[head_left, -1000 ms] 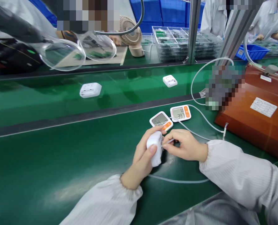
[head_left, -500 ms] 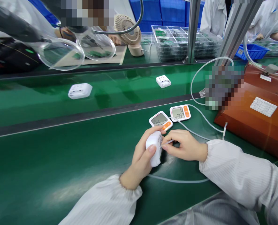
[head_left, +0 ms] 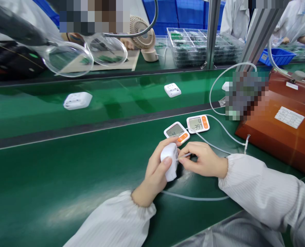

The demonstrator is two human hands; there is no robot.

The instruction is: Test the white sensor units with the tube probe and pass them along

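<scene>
My left hand (head_left: 156,168) is wrapped round a white device (head_left: 169,163), which is tilted on its edge above the green bench. At the device's right side, my right hand (head_left: 202,159) pinches a thin pale tube (head_left: 185,155) whose tip meets the device; my fingers partly hide the contact. Just beyond my fingertips lies a monitor with a grey screen and orange buttons (head_left: 176,130), its near edge partly covered by my left hand. Beside it to the right is a second such monitor (head_left: 198,124), showing digits, with tubing running past.
White devices (head_left: 77,100) (head_left: 172,90) sit on a green conveyor (head_left: 126,92) beyond the bench. An orange-brown box (head_left: 276,120) with tubing stands at right. Further back are a fan (head_left: 142,32), clear compartment trays (head_left: 188,48), a blue bin (head_left: 278,56), magnifying lenses (head_left: 68,60) and people in white.
The white devices on the conveyor have shifted left, and part of another shows at the right. Both hands keep nearly the same place and hold.
</scene>
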